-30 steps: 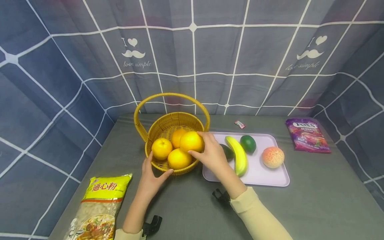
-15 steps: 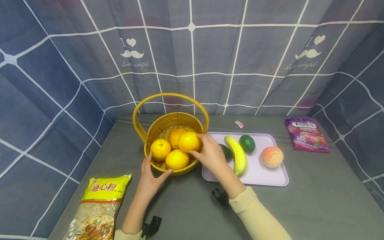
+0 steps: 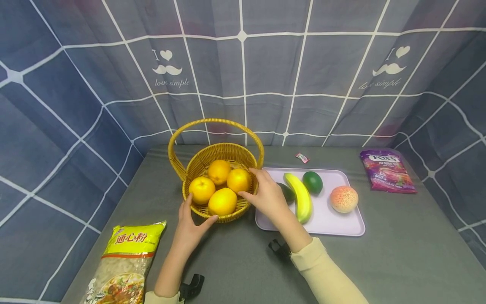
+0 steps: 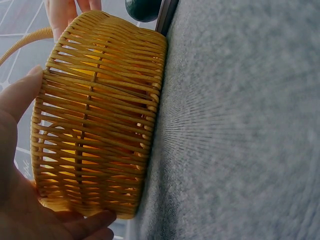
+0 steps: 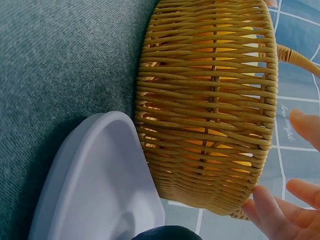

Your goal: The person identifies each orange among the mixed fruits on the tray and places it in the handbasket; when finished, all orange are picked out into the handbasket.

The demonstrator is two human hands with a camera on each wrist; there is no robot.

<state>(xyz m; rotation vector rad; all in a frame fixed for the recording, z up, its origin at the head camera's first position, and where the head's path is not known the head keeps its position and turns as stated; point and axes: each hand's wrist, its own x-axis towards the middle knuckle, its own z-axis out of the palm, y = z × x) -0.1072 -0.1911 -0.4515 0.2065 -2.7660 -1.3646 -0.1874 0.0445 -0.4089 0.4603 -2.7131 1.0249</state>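
Observation:
A yellow wicker basket (image 3: 228,152) with an arched handle holds several oranges, one of them lying at its right side (image 3: 238,181). At the front left, my left hand (image 3: 191,228) grips the basket, thumb near the front rim and fingers along the outer side. In the left wrist view that thumb (image 4: 22,92) and the curled fingers (image 4: 92,227) show on the woven wall. Over the right rim, my right hand (image 3: 268,196) is spread beside the right orange, its fingers apart. The right wrist view shows these fingers (image 5: 272,212) at the basket's edge.
Right of the basket, a pale lilac tray (image 3: 338,227) carries a banana (image 3: 302,200), a green fruit (image 3: 313,182), a darker one (image 3: 287,193) and a peach (image 3: 344,199). A small candy (image 3: 302,158), a purple candy bag (image 3: 387,171) and a pasta bag (image 3: 127,253) lie around.
The orange that my right hand held has been let go and sits lower in the basket. The orange behind it now shows more fully. Both hands have hardly moved.

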